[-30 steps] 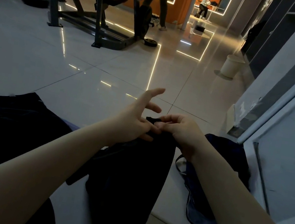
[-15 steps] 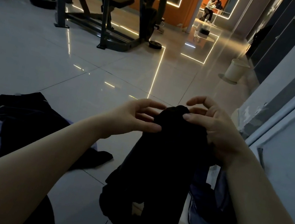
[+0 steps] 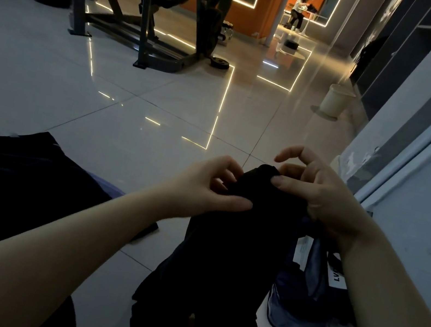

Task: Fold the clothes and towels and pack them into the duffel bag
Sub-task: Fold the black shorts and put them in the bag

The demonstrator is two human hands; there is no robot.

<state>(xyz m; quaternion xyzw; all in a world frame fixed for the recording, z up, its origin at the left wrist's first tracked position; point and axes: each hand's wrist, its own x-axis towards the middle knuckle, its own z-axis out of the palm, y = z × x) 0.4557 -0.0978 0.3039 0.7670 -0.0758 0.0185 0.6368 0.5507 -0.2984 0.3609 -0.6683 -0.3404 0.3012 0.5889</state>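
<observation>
A black garment [image 3: 222,251] hangs in front of me, lifted off the tiled floor, its lower end bunched near my knees. My left hand [image 3: 204,187] pinches its upper left edge between thumb and curled fingers. My right hand [image 3: 315,192] grips the top right corner, thumb pressed on the cloth, index finger raised. Behind the garment on the right lies the dark blue duffel bag [image 3: 307,289] with a white label, partly hidden by the cloth and my right forearm. A pile of black and blue clothes [image 3: 3,183] lies on the floor at the left.
Glossy tiled floor [image 3: 132,108] stretches ahead. A dark weight machine [image 3: 138,5] stands at the back left, with a weight plate [image 3: 219,62] beside it. A pale bin [image 3: 334,100] sits by the right wall. A glass panel rises close on my right. A person sits far back.
Both hands lifted the black garment's top edge higher and shifted it right, exposing more of the duffel bag. My left hand went from spread fingers to pinching the cloth.
</observation>
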